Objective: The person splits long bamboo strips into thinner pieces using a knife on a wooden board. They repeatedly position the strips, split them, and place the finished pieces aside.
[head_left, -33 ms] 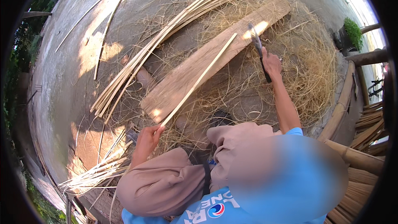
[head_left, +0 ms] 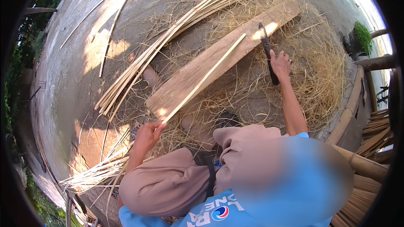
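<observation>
A pale bamboo strip (head_left: pixel 206 77) slants up and right across the long wooden board (head_left: pixel 185 73). Its near end is pinched between the thumb and fingers of my left hand (head_left: pixel 147 135), just off the board's lower-left end. A knife (head_left: pixel 266 48) with a dark handle lies across the board's right edge, blade tip pointing away from me. My right hand (head_left: pixel 281 64) rests against the handle, its fingers loosened and spread to the right rather than wrapped round it.
A bundle of long bamboo strips (head_left: pixel 168 33) curves beyond the board. More strips (head_left: pixel 99 170) are piled at lower left. Curly shavings (head_left: pixel 313 75) heap up on the right, beside a bamboo pole (head_left: pixel 348 105). A potted plant (head_left: pixel 362 35) stands far right.
My right hand has loosened its grip on the knife, and its fingers have opened off the handle. My left hand still pinches the strip, which stays in nearly the same place on the board.
</observation>
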`<state>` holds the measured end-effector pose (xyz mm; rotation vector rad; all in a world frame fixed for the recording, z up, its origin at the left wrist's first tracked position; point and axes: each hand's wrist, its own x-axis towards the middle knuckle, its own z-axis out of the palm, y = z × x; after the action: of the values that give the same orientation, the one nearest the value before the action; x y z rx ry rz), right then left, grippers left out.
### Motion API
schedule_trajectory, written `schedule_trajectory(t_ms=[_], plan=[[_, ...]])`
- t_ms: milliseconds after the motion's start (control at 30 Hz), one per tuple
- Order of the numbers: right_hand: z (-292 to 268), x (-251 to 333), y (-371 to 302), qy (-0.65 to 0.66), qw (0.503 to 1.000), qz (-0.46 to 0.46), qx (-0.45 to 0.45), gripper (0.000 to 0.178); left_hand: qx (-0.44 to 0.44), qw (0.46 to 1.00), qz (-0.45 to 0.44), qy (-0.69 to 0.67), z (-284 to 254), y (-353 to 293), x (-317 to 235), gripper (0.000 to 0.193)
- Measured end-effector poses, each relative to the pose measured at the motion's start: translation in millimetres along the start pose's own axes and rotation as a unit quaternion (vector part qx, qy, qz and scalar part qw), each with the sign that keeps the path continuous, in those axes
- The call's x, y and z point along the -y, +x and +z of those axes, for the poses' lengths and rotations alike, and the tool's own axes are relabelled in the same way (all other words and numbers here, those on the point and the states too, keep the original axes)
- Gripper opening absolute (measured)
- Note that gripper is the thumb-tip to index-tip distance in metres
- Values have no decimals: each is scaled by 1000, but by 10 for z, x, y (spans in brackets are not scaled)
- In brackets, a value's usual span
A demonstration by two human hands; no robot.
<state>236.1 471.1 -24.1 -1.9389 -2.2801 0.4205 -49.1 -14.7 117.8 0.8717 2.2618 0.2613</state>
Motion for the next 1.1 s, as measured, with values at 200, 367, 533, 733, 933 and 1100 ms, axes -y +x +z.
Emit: schedule_trajectory(t_ms=[200, 367, 533, 733, 933, 1100], plan=[[195, 856, -64, 142, 913, -350, -158, 90, -14, 987, 46, 152, -1607, 16, -1023, 40], [368, 1635, 142, 100, 896, -411, -137, 63, -82, 964, 76, 240, -2173, -130, -1746, 35], [677, 1767, 296, 200, 851, -473, -110, 18, -107, 983, 23, 147, -1899, -110, -1081, 36], [417, 2151, -812, 68, 765, -640, -10, 20, -368, 922, -5, 123, -872, -545, 713, 46], [397, 2553, -2458, 119, 748, -641, 126, 30, -218, 865, -152, -426, 776, -625, 1050, 68], [430, 2556, -3133, 213, 703, -587, 339, 26, -151, 622, -51, -766, 1247, -347, 400, 57]])
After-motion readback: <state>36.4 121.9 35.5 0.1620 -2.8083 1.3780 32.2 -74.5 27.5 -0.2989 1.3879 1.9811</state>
